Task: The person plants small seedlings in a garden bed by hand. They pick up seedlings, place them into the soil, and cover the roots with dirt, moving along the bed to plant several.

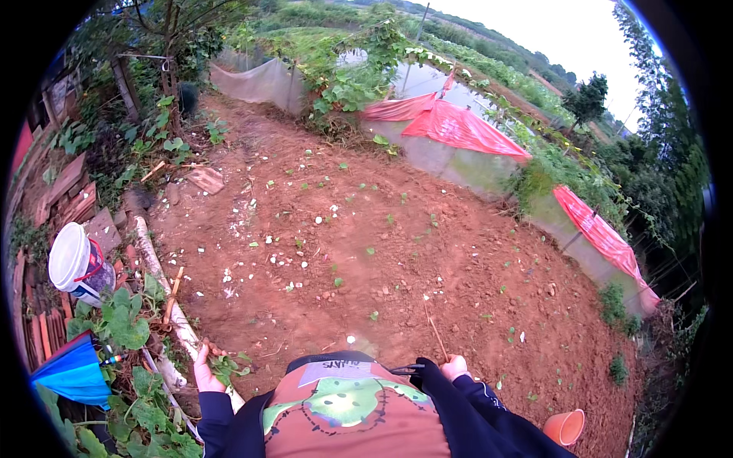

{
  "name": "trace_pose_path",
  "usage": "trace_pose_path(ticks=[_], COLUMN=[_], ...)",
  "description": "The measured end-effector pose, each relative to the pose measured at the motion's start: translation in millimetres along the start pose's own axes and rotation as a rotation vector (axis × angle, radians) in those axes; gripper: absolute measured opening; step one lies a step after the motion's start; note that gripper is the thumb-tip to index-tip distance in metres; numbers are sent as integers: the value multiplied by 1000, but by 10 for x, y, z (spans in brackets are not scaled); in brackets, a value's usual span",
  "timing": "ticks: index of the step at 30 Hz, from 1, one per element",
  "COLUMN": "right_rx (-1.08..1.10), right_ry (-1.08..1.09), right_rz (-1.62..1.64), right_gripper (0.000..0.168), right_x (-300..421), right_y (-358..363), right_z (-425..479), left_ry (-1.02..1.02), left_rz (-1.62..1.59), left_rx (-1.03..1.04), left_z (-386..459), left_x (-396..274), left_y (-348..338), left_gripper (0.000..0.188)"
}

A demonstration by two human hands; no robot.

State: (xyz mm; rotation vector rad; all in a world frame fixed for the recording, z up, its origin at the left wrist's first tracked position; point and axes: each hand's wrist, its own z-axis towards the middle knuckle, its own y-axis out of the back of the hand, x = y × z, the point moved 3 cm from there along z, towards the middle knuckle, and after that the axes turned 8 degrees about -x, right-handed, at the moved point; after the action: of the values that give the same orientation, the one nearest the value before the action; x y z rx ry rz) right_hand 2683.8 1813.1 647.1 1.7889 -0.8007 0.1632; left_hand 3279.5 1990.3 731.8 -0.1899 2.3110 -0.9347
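My left hand [207,372] is at the lower left, closed around a small bunch of leafy green seedlings [225,368] with reddish soil at their base. At the lower middle, my right hand [455,367] grips a thin wooden stick [436,332] that slants up and away over the reddish soil [395,309]. Small green seedlings [338,281] stand scattered in the soil before me. An orange plastic bucket [564,428] rests tilted on the ground at the lower right.
A white lidded bucket [91,264] and a blue umbrella [74,369] lie left, among bricks and broad-leaved vines. A pale log [166,286] edges the plot. A sheet fence with red plastic [464,129] runs along the far side, a pond [424,80] beyond.
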Motion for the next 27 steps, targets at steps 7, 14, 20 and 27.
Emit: trace_pose_path(ticks=[7,14,20,27], right_rx=[9,146,76,223], right_ry=[36,-1,202,297], right_rz=[-31,-131,-163,69], right_gripper=[22,20,25,26], right_x=[158,1052,1191,2043], right_y=[-189,-230,-686,-950], right_z=[-64,-404,154,138], left_ry=[-24,-142,-163,-192], left_rz=[-9,-25,-162,-164], left_rx=[19,-102,-184,-282], left_z=[284,232,215,211], left_x=[-388,-754,-1072,-1226], left_y=[19,353,748,866], left_gripper=[9,5,15,10])
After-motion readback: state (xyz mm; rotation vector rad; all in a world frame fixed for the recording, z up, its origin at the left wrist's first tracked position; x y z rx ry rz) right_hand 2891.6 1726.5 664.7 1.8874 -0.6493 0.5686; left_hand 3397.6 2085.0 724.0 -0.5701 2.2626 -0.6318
